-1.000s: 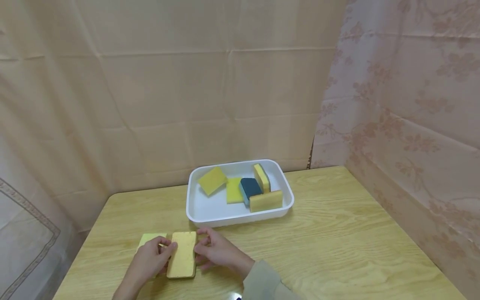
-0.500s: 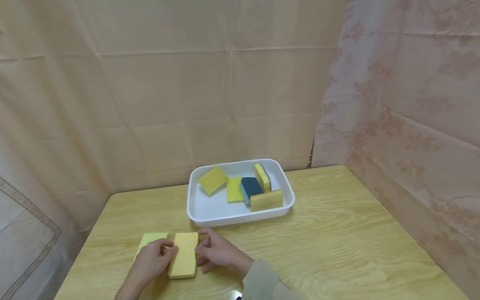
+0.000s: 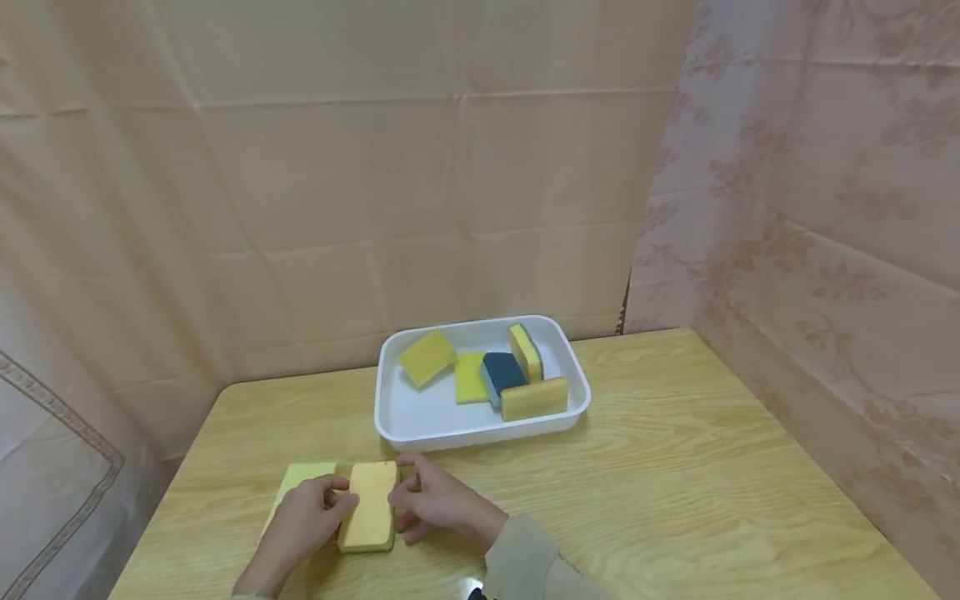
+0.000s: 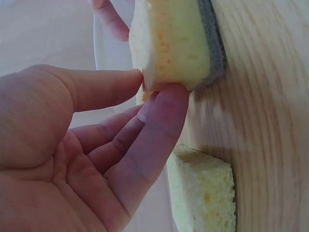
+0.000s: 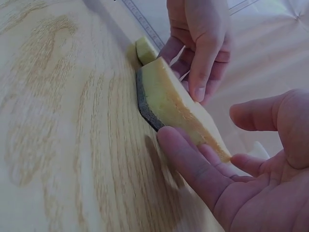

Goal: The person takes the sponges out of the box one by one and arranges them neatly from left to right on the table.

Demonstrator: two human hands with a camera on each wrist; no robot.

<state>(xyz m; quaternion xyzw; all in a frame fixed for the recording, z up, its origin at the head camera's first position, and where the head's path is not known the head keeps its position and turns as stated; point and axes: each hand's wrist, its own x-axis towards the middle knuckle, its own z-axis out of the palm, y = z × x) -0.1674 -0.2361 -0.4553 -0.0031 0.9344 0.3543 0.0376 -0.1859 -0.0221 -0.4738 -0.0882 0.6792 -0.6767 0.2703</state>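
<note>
A pale yellow sponge (image 3: 372,506) with a dark grey scouring layer underneath lies at the front of the table. At its left edge my left hand (image 3: 303,518) pinches it, thumb on the upper edge and index finger against the side. My right hand (image 3: 438,500) is on the other side; its extended fingers touch the sponge's side in the right wrist view, while the thumb stands apart. Beyond the left hand lies a light green-yellow sponge (image 3: 309,473), partly covered by that hand. Its porous side shows in the left wrist view.
Behind the hands stands a white tray (image 3: 420,437). Inside are a tilted yellow sponge (image 3: 427,358), a flat yellow piece (image 3: 470,379), a dark-blue-topped sponge (image 3: 502,372) and two yellow sponges on edge. Curtains hang along the table's back and right.
The pale yellow sponge and my left hand have shifted slightly right, closer to the right hand. The right hand has stayed nearly still.
</note>
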